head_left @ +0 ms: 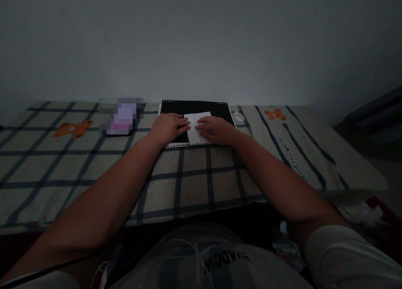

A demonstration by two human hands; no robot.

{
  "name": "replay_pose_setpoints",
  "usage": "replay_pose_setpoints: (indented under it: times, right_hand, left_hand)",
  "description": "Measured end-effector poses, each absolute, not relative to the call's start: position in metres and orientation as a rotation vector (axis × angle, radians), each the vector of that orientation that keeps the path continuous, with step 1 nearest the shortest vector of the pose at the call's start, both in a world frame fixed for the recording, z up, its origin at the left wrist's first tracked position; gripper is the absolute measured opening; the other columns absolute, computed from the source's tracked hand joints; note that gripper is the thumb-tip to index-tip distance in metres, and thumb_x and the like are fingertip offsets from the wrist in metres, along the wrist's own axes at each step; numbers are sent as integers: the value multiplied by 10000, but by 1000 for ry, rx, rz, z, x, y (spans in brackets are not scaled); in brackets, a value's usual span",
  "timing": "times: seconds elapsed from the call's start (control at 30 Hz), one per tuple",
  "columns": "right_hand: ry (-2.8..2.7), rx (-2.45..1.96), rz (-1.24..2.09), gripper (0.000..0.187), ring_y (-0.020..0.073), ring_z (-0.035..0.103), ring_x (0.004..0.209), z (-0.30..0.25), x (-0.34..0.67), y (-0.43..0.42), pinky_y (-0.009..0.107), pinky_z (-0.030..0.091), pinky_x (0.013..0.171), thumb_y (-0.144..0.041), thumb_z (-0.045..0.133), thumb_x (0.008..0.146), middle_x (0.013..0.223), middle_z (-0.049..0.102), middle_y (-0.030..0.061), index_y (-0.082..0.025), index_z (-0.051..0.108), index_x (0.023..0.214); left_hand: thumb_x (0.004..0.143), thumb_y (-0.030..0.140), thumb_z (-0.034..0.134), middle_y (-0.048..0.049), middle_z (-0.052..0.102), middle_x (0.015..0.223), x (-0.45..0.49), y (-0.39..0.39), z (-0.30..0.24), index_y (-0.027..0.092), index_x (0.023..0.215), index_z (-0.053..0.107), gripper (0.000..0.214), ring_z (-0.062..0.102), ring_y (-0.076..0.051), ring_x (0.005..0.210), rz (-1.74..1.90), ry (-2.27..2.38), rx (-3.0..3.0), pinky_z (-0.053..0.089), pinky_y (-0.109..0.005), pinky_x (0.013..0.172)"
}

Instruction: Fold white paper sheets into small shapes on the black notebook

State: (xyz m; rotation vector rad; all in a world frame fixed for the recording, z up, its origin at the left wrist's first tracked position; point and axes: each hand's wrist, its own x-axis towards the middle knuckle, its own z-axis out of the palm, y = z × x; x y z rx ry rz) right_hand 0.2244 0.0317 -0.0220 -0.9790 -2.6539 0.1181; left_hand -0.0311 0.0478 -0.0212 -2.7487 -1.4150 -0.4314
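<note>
A white sheet of paper (194, 133), seemingly folded, lies on a black-covered pad with punched holes along its edges (196, 106). My left hand (168, 127) rests on the pad, its stretched fingertips touching the paper's left edge. Across the right part of the paper lies my right hand (216, 129), fingers extended and flat. Neither hand grips anything that I can see. The palms face down, so their undersides are hidden.
A phone-like device with a blurred screen (123, 118) lies to the left. A small white scrap (238, 116) sits right of the pad. A checked cloth (194, 184) with bear prints covers the table, which meets a grey wall (201, 42) behind.
</note>
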Motion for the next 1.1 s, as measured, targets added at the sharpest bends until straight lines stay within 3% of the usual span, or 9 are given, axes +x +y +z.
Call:
replay_pose_setpoints:
  times: [0.13,0.37,0.53,0.67,0.77,0.9,1.03,1.1]
  right_hand:
    - [-2669,-983,102,374,304,596,1332,-21,222,29,488,452,1135,-292,541,1047,1468,654,144,-230,750,1352]
    - [-2695,-1004,112,393,306,584,1350,-18,221,27,488,442,1152,-322,524,1054,1487,643,143,-232,747,1364]
    - [-2715,-1019,113,408,308,568,1366,-16,221,26,474,423,1161,-300,529,1047,1506,624,156,-214,727,1394]
    - [-2737,-1075,72,426,321,545,1369,-14,221,23,481,430,1116,-296,517,1054,1527,602,147,-247,694,1438]
    - [-2741,-1141,13,431,338,541,1308,-12,219,20,479,453,1007,-325,496,1062,1512,603,126,-310,678,1453]
    - [-2738,-1188,-42,452,341,537,1194,-12,217,19,436,429,893,-351,487,1053,1444,617,150,-309,667,1465]
    - [-2702,-1192,-23,430,338,555,1195,-13,219,21,455,419,925,-341,497,1045,1352,661,154,-281,711,1413]
    - [-2685,-1178,13,414,344,553,1275,-13,223,23,491,414,1000,-330,532,1029,1415,651,147,-269,728,1388]
  left_hand:
    - [1049,431,576,-67,711,1431,-29,43,-17,220,1361,735,409,618,-279,1386,-363,-1479,-2731,459,-442,1174]
    - [1085,488,461,-60,454,1681,-27,38,-11,272,1611,479,569,374,-337,1577,-175,-1627,-2714,363,-541,1228]
    - [1103,480,388,-91,366,1727,-25,33,-10,209,1664,378,624,272,-336,1624,-97,-1656,-2706,283,-568,1274]
    - [1067,474,472,-98,395,1716,-28,33,-9,189,1611,476,614,332,-311,1601,-204,-1505,-2730,288,-506,1282]
    - [1027,471,537,-84,514,1644,-30,34,-7,212,1512,606,554,460,-306,1515,-300,-1366,-2785,344,-477,1246]
    - [1020,478,530,-68,637,1530,-29,32,-5,250,1435,680,497,554,-313,1400,-261,-1330,-2840,403,-494,1172]
    - [1024,501,522,-60,602,1568,-32,33,-7,267,1467,657,519,517,-320,1419,-235,-1361,-2832,389,-490,1169]
    - [1032,504,509,-50,577,1593,-34,35,-8,285,1478,646,516,504,-312,1427,-227,-1365,-2844,385,-482,1174]
